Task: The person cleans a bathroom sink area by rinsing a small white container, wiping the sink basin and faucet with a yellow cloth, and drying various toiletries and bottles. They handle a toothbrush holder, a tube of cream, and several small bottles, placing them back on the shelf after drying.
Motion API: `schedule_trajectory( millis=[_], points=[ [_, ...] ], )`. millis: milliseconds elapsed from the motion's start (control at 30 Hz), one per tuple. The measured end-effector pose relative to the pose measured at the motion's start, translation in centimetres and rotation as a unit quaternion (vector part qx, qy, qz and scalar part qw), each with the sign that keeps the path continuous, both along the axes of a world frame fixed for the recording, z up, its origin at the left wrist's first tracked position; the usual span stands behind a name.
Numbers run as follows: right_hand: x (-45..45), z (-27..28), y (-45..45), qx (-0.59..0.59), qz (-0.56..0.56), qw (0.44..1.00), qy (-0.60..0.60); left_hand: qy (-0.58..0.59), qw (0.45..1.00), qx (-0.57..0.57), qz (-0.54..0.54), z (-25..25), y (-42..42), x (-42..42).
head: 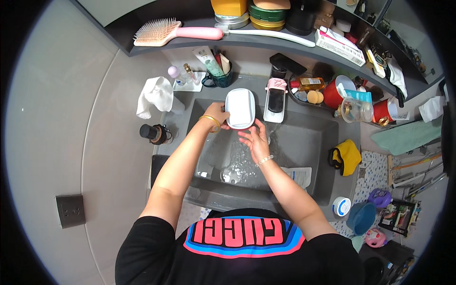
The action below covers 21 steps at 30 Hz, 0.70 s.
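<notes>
My left hand, with a gold bangle at the wrist, grips the left edge of a white oval dish or container over the back of the grey sink. My right hand, wearing a beaded bracelet, is just below the container's lower right edge, fingers spread; whether its fingertips touch it I cannot tell. Water moves in the sink below both hands. To the right stands a tap with a pink and white attachment. A white packet with writing lies in the sink at the right.
A shelf above holds a hairbrush, a white long-handled brush and tins. Behind the sink stand a dark cup of tubes and red cups. A yellow cloth and a round white tub rest on the right rim; a black-capped bottle stands left.
</notes>
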State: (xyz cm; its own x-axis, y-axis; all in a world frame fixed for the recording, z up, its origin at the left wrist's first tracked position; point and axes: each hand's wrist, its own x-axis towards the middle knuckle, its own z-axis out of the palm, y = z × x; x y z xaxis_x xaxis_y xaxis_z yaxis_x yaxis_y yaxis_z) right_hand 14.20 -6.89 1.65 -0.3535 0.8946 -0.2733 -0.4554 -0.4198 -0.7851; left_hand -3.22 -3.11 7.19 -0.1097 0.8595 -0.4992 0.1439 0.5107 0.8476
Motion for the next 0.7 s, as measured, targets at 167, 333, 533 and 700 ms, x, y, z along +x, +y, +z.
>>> schedule_trajectory(
  millis=[167, 333, 533, 700],
  points=[
    [-1.5, -0.9, 2.9, -0.031, -0.071, 0.997, -0.001, 0.076, 0.996, 0.008, 0.038, 0.0, 3.7, 0.5],
    [-2.9, -0.6, 3.8, -0.082, -0.137, 0.983, 0.088, 0.028, 0.998, 0.007, 0.063, -1.9, 5.7, 0.0],
    [-3.6, -0.4, 5.1, -0.122, -0.165, 0.973, 0.101, 0.046, 0.987, 0.056, 0.141, -3.4, 5.3, 0.2],
    [-3.6, 0.4, 5.5, -0.129, -0.119, 0.976, 0.127, 0.051, 0.982, 0.08, 0.163, -4.0, 5.3, 0.3]
  ],
)
